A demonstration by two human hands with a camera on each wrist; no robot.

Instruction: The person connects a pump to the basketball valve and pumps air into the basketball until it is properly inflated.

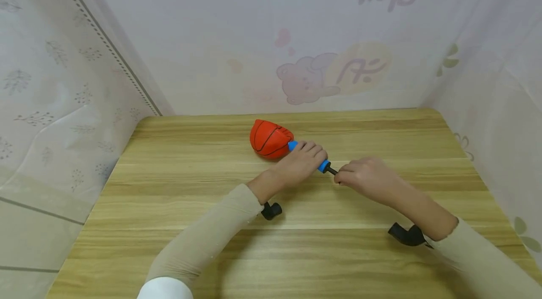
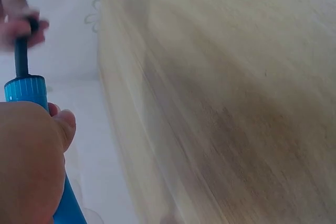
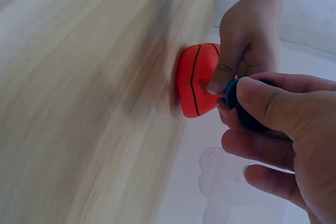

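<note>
A red ball with black basketball lines [image 1: 267,139], sagging and partly flat, rests on the wooden table toward the back. Its dented side faces the blue hand pump [image 1: 324,166], whose front end meets the ball. My left hand [image 1: 299,165] grips the pump's blue barrel, fingers wrapped over it. At the rear, my right hand [image 1: 367,177] holds the black pump handle [image 3: 249,113] between thumb and fingers. A length of black rod [image 2: 21,56] shows between barrel and handle in the left wrist view. Where nozzle and ball join is hidden.
The wooden table [image 1: 190,181] is enclosed by pale printed cloth [image 1: 211,31] at the back and both sides. Black wrist mounts [image 1: 271,210] stick out beneath both forearms.
</note>
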